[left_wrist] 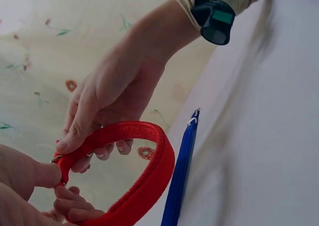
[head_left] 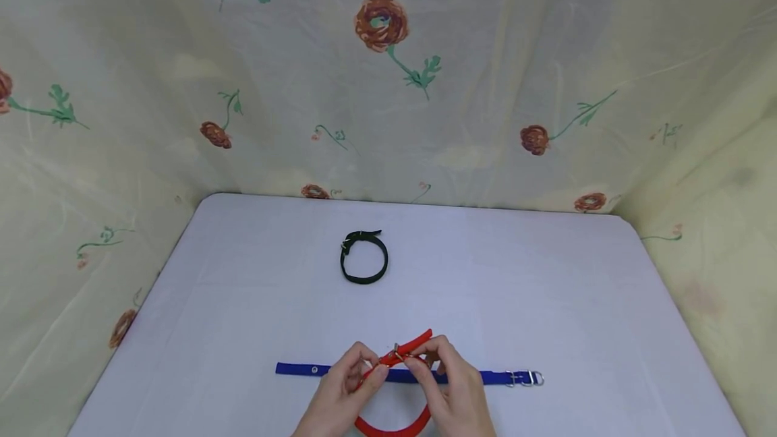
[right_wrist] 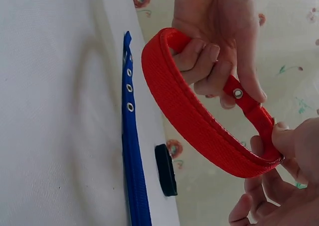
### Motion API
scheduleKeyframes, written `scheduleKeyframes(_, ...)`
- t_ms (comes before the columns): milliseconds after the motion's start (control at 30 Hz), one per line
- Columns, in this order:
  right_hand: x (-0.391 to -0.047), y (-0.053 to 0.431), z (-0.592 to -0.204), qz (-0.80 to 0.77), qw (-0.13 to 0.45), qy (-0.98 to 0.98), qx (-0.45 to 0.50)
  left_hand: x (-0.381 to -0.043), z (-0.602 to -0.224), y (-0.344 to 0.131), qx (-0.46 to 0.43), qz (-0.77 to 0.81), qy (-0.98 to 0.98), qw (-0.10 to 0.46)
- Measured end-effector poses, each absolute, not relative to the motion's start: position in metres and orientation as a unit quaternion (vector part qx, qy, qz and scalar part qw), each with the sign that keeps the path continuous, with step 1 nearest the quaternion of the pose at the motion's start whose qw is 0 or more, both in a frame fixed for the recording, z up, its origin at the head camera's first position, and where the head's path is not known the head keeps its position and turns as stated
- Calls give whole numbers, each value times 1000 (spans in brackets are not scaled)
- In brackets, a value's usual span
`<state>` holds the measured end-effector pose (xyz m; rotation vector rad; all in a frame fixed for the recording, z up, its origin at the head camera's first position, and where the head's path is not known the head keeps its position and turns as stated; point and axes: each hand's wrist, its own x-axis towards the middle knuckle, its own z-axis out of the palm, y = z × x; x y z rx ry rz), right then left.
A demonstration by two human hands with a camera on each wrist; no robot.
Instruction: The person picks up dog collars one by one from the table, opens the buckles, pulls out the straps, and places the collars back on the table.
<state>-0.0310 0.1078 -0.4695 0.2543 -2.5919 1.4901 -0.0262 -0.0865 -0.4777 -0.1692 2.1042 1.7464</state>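
Both hands hold a red collar [head_left: 392, 433] bent into a loop, raised over the table. The left hand [head_left: 344, 390] pinches the strap on one side of the buckle; its thumb lies beside a metal eyelet [right_wrist: 238, 93]. On the buckle's other side, the right hand [head_left: 452, 386] grips the collar between thumb and fingers. From the metal buckle [head_left: 396, 351] the strap's free end [head_left: 423, 338] points up and right. Fingers partly hide the buckle. Behind the hands, a blue collar [head_left: 297, 369] lies stretched straight, with its buckle and ring [head_left: 525, 378] at the right.
Farther back on the white table [head_left: 546, 288] rests a black collar [head_left: 364, 280], fastened into a ring. A flower-printed cloth [head_left: 461, 133] rises along the table's back and sides. On the right wrist a dark camera [left_wrist: 215, 19] is strapped.
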Motion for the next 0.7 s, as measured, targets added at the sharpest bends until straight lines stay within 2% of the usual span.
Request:
scheduleKeyframes(233, -32, 108, -469, 505, 62, -857, 87, -25, -483, -87, -55, 626, 750, 207)
scheduleKeyframes(467, -33, 111, -470, 497, 68, -856, 122, -26, -499, -92, 21, 637, 747, 189)
scheduleKeyframes(700, -34, 114, -469, 486, 45, -864, 120, -26, -487, -93, 40, 614, 766, 186)
